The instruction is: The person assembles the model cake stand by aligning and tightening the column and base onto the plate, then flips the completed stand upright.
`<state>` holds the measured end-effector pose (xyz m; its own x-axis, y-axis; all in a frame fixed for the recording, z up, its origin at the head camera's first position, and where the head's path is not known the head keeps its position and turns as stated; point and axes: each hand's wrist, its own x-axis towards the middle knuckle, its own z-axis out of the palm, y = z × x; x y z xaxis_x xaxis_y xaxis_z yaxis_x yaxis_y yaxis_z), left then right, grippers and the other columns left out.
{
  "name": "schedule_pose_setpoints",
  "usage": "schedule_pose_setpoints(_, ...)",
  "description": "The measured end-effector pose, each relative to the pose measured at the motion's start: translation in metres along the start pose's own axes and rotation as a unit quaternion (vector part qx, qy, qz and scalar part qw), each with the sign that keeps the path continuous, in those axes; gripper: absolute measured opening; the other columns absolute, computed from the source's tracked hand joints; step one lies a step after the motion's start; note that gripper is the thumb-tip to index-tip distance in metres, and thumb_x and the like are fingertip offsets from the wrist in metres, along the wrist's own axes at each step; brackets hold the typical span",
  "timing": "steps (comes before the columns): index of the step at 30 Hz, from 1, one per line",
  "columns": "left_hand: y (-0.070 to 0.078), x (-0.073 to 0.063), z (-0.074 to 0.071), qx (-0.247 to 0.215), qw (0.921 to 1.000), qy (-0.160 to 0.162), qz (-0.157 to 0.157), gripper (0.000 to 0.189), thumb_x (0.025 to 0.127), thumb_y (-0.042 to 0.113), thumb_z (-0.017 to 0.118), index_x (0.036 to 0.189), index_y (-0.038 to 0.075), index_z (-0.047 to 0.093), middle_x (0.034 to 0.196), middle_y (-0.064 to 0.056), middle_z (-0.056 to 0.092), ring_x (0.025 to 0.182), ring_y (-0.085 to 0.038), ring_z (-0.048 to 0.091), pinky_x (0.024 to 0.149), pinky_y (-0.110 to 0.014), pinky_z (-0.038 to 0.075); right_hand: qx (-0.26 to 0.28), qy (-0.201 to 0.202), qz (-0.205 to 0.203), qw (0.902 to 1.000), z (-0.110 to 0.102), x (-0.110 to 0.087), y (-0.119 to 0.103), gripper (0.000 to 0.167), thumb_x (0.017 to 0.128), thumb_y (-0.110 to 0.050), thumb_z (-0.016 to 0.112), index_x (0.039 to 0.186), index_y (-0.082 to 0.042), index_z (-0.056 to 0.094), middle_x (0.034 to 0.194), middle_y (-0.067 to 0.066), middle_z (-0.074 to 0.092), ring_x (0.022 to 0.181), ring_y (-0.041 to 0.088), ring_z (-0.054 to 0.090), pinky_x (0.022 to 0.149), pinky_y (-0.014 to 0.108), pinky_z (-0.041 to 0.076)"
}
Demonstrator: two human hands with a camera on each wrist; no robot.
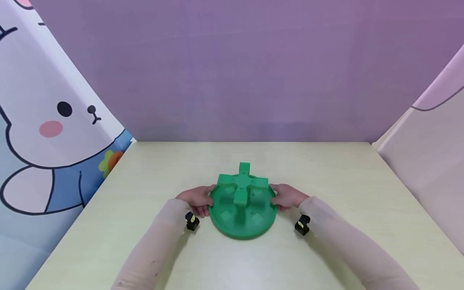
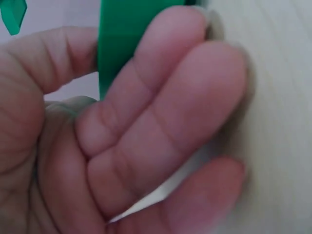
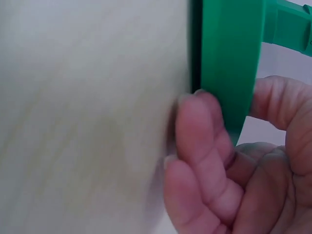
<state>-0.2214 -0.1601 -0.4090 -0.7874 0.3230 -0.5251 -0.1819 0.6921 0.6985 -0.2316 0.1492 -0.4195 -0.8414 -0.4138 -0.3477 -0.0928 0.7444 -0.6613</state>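
Observation:
A green round disc [image 1: 228, 226] lies low over the tabletop, with a raised green cross-shaped piece [image 1: 241, 184] on its upper side. My left hand [image 1: 197, 199] grips the disc's left edge, thumb on top and fingers at the side and under the rim. On the opposite edge, my right hand [image 1: 288, 196] holds the disc in the same way. Both wrist views show the disc's thick side wall [image 3: 231, 63] between thumb and fingers, the fingertips right at the tabletop. An arm of the cross juts out above the disc in the right wrist view.
The pale wooden table [image 1: 326, 169] extends around the disc. A purple backdrop [image 1: 246, 72] stands behind it, with a cartoon-printed sheet [image 1: 40, 153] on the left and a pale panel [image 1: 427, 153] on the right. Small black devices [image 1: 192, 221] sit on both wrists.

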Motion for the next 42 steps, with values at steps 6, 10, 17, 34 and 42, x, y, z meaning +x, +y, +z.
schedule_pose_setpoints(6, 0.006, -0.006, -0.009, 0.04, 0.999, 0.015, 0.01, 0.076, 0.088, 0.011, 0.053, 0.154, 0.013, 0.017, 0.072, -0.01, 0.064, 0.06, -0.02, 0.059, 0.053, -0.029, 0.048, 0.017, 0.02, -0.015, 0.9995, -0.011, -0.006, -0.005, 0.066, 0.089, -0.006, 0.052, 0.147, 0.008, 0.025, 0.067, 0.007, 0.06, 0.053, 0.016, 0.057, 0.05, 0.028, 0.048)
schedule_pose_setpoints(10, 0.005, -0.008, -0.014, 0.015, 0.9993, 0.014, 0.031, 0.076, 0.087, 0.012, 0.054, 0.154, 0.013, 0.018, 0.077, -0.013, 0.063, 0.066, -0.024, 0.062, 0.059, -0.035, 0.051, 0.058, 0.026, -0.026, 0.9976, -0.015, -0.008, -0.006, 0.068, 0.087, -0.005, 0.052, 0.147, 0.008, 0.023, 0.078, 0.011, 0.061, 0.057, 0.019, 0.058, 0.054, 0.032, 0.052)
schedule_pose_setpoints(17, 0.003, -0.009, -0.02, -0.089, 0.9936, -0.001, 0.069, 0.076, 0.088, 0.008, 0.053, 0.155, 0.015, 0.017, 0.067, -0.011, 0.062, 0.054, -0.02, 0.064, 0.06, -0.035, 0.056, 0.211, 0.022, -0.019, 0.9771, -0.018, -0.013, -0.004, 0.074, 0.085, 0.0, 0.049, 0.151, 0.004, 0.015, 0.104, 0.02, 0.056, 0.07, 0.022, 0.064, 0.069, 0.039, 0.056)
schedule_pose_setpoints(34, 0.007, -0.008, -0.014, -0.315, 0.9406, 0.029, 0.122, 0.069, 0.093, -0.003, 0.045, 0.154, 0.013, 0.017, 0.082, -0.011, 0.06, 0.052, -0.013, 0.061, 0.052, -0.028, 0.054, 0.376, 0.038, -0.082, 0.9222, -0.027, -0.02, -0.005, 0.069, 0.091, 0.007, 0.052, 0.15, 0.006, 0.016, 0.086, 0.007, 0.057, 0.071, 0.012, 0.064, 0.069, 0.029, 0.056)
schedule_pose_setpoints(42, 0.009, -0.008, -0.015, -0.383, 0.9109, 0.035, 0.149, 0.072, 0.089, -0.009, 0.044, 0.154, 0.008, 0.016, 0.09, -0.01, 0.058, 0.057, -0.012, 0.062, 0.057, -0.03, 0.055, 0.423, 0.044, -0.102, 0.8993, -0.027, -0.022, -0.005, 0.07, 0.094, 0.005, 0.052, 0.151, 0.004, 0.011, 0.095, 0.007, 0.056, 0.08, 0.012, 0.065, 0.077, 0.029, 0.055)
